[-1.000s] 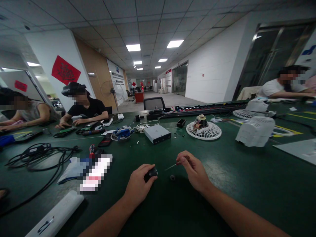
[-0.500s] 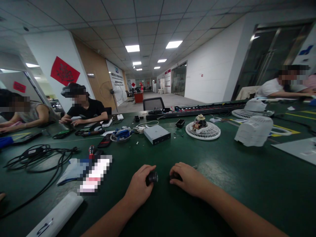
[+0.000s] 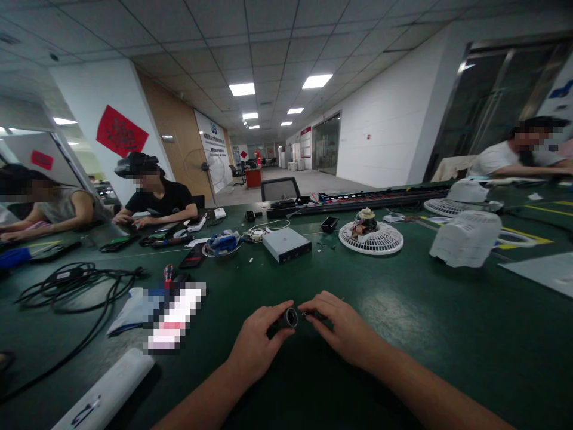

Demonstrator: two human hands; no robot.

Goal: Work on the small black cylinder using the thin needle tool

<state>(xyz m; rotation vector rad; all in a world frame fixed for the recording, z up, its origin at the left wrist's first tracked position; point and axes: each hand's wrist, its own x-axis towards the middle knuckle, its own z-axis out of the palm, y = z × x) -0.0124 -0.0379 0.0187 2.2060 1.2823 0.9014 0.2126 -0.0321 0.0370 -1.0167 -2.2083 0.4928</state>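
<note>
My left hand (image 3: 254, 339) is closed around a short dark cylinder (image 3: 290, 318). Its round, hollow-looking end with a paler rim faces right and partly towards me. Just across a narrow gap, my right hand (image 3: 342, 325) pinches a small dark piece (image 3: 306, 314) between thumb and fingers. Most of that piece is hidden by the fingers, so its kind does not show. Both hands are low over the green table (image 3: 268, 283), and the cylinder and the small piece are apart.
Beyond the hands lie an optical disc drive (image 3: 286, 246), a white fan grille with a motor (image 3: 370, 236) and a white plastic housing (image 3: 465, 239). To the left are a coiled black cable (image 3: 76, 286), a pouch (image 3: 136, 309) and a long white object (image 3: 105, 391). Several people sit around.
My hands have come closer together. The cylinder has moved right, its hollow end now turned more into view. The small dark piece shows more plainly at the right fingertips.
</note>
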